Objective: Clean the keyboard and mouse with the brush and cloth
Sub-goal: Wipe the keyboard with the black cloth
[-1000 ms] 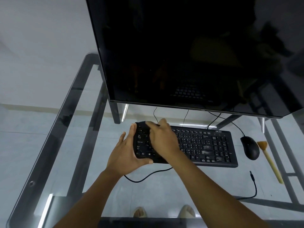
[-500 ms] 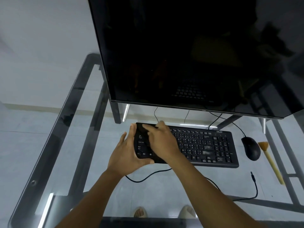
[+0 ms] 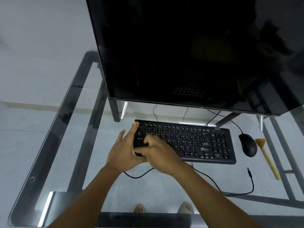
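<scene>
The left hand [image 3: 122, 151] braces the keyboard [image 3: 189, 140], fingers spread, at its left end. The blurred right hand [image 3: 158, 153] clutches a dark cloth [image 3: 139, 146] beside it. "Caps Lock" reads just above; mouse [image 3: 248, 145] and brush [image 3: 267, 157] lie far right.

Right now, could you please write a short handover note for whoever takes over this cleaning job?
Left hand: open, braced against the left end of the keyboard.
Right hand: closed on a dark cloth, pressed on the keyboard's lower-left keys; blurred, mid-wipe.
Mouse: on the glass desk, right of the keyboard, untouched.
Brush: lying on the desk right of the mouse, nobody holding it.
Done: cannot tell how much has been wiped.
Left: the rest of the keyboard, then the mouse.
</scene>
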Demonstrator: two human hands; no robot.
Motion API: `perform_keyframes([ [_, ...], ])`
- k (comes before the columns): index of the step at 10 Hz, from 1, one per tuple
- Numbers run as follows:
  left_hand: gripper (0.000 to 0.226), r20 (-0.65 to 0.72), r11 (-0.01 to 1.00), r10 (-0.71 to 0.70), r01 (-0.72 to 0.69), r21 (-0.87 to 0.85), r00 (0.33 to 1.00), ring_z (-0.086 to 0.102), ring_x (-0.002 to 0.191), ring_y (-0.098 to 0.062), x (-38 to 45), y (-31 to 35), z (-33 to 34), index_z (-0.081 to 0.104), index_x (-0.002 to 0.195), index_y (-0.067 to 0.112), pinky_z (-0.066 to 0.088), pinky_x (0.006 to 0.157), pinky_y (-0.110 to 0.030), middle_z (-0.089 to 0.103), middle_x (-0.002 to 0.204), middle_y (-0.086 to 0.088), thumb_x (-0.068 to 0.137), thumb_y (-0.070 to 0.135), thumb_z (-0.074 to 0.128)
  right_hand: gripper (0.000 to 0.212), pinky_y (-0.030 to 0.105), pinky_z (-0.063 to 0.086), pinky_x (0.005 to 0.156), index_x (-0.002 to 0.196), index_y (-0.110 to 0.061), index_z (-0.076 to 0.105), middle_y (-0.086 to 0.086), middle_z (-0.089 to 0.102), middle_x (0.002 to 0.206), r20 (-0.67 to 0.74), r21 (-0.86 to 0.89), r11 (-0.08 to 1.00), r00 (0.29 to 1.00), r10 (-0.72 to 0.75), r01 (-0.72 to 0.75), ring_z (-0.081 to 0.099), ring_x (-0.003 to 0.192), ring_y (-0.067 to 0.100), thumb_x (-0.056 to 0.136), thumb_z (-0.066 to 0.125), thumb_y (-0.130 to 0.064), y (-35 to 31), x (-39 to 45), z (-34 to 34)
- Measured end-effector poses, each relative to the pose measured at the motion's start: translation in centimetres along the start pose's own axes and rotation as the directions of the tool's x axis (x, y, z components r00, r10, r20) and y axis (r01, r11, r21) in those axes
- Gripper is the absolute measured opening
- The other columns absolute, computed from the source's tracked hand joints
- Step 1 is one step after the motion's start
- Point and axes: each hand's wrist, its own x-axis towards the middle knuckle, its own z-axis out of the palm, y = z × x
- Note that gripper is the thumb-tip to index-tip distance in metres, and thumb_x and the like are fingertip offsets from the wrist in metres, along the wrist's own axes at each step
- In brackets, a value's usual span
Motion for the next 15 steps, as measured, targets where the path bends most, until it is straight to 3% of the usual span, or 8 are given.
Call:
perform_keyframes([
  [5, 0.137, 0.011, 0.999, -0.031, 0.030, 0.016, 0.999, 0.018, 0.142, -0.004, -0.1, -0.6, 0.3, -0.009, 0.151, 0.030, 0.003, 0.120, -0.030, 0.008, 0.155, 0.024, 0.051, 0.077, 0.072, 0.045, 0.027, 0.042, 0.057, 0.097, -0.034, 0.061, -0.005, 0.052, 0.096, -0.034, -0.158, 0.987, 0.999, 0.018, -0.024, 0.059, 0.083, 0.015, 0.082, 0.045, -0.073, 2.4, -3.1, 0.8],
  [7, 0.138, -0.010, 1.000, -0.004, 0.004, 0.018, 1.000, 0.001, 0.131, 0.013, -0.3, 0.1, -0.1, -0.007, 0.151, 0.029, -0.004, 0.116, -0.021, 0.000, 0.149, 0.031, 0.051, 0.074, 0.075, 0.024, 0.038, 0.050, 0.072, 0.110, -0.039, 0.066, 0.001, 0.057, 0.101, -0.201, -0.112, 0.979, 0.969, 0.143, -0.168, 0.056, 0.088, 0.021, 0.093, 0.050, -0.043, 3.8, -2.8, 0.4],
  [8, 0.133, -0.011, 0.998, 0.035, -0.034, 0.047, 0.999, 0.014, 0.142, -0.002, -0.2, -0.3, 0.2, -0.006, 0.152, 0.026, 0.003, 0.119, -0.029, 0.010, 0.156, 0.020, 0.055, 0.074, 0.072, 0.040, 0.031, 0.044, 0.067, 0.112, -0.032, 0.063, -0.002, 0.055, 0.100, -0.064, -0.140, 0.987, 0.994, -0.086, 0.076, 0.049, 0.080, 0.014, 0.092, 0.035, -0.051, 0.9, -2.8, 1.1],
  [10, 0.131, -0.020, 0.997, -0.070, 0.070, -0.035, 0.997, 0.005, 0.146, -0.019, -0.2, -0.3, 0.3, -0.005, 0.150, 0.037, 0.019, 0.115, -0.039, 0.005, 0.153, 0.029, 0.052, 0.079, 0.070, 0.036, 0.031, 0.050, 0.078, 0.129, -0.025, 0.058, 0.008, 0.049, 0.116, -0.297, 0.100, 0.885, 0.835, 0.462, -0.454, 0.054, 0.098, 0.025, 0.096, 0.048, -0.018, 2.1, -0.5, -0.3],
  [11, 0.125, -0.025, 1.000, -0.023, 0.023, -0.010, 0.999, 0.021, 0.144, -0.012, -0.2, -0.4, 0.5, -0.005, 0.151, 0.032, 0.012, 0.119, -0.031, 0.010, 0.155, 0.024, 0.060, 0.075, 0.068, 0.036, 0.033, 0.048, 0.081, 0.130, -0.023, 0.055, 0.002, 0.052, 0.111, -0.134, 0.090, 0.984, 0.977, 0.165, -0.154, 0.051, 0.096, 0.022, 0.097, 0.041, -0.019, -1.2, 0.1, 1.5],
  [13, 0.131, -0.041, 0.998, -0.031, 0.029, -0.047, 0.999, -0.002, 0.126, 0.020, -0.4, 0.8, -0.4, -0.001, 0.152, 0.027, 0.011, 0.119, -0.032, 0.015, 0.146, 0.029, 0.055, 0.070, 0.076, 0.035, 0.027, 0.036, 0.073, 0.129, -0.020, 0.053, 0.010, 0.047, 0.118, -0.311, 0.139, 0.876, 0.819, 0.481, -0.462, 0.052, 0.102, 0.028, 0.096, 0.042, -0.018, 1.0, 2.9, 0.7],
  [14, 0.131, -0.030, 0.997, -0.057, 0.055, -0.059, 0.998, 0.015, 0.138, 0.003, -0.4, 0.7, -0.4, -0.003, 0.152, 0.029, 0.019, 0.118, -0.035, 0.027, 0.151, 0.019, 0.055, 0.071, 0.074, 0.038, 0.034, 0.050, 0.070, 0.135, -0.019, 0.052, 0.010, 0.047, 0.111, -0.193, 0.060, 0.975, 0.955, 0.224, -0.216, 0.053, 0.095, 0.028, 0.097, 0.047, -0.022, -0.5, 3.4, 0.8],
  [15, 0.133, -0.023, 0.995, -0.081, 0.079, -0.057, 0.996, 0.011, 0.144, -0.012, -0.4, 1.0, -0.6, -0.006, 0.151, 0.032, 0.027, 0.115, -0.043, 0.026, 0.151, 0.020, 0.053, 0.072, 0.075, 0.034, 0.035, 0.054, 0.070, 0.129, -0.023, 0.061, 0.009, 0.048, 0.109, -0.297, 0.086, 0.906, 0.857, 0.421, -0.415, 0.054, 0.094, 0.026, 0.097, 0.049, -0.019, 2.5, 4.5, -0.6],
])
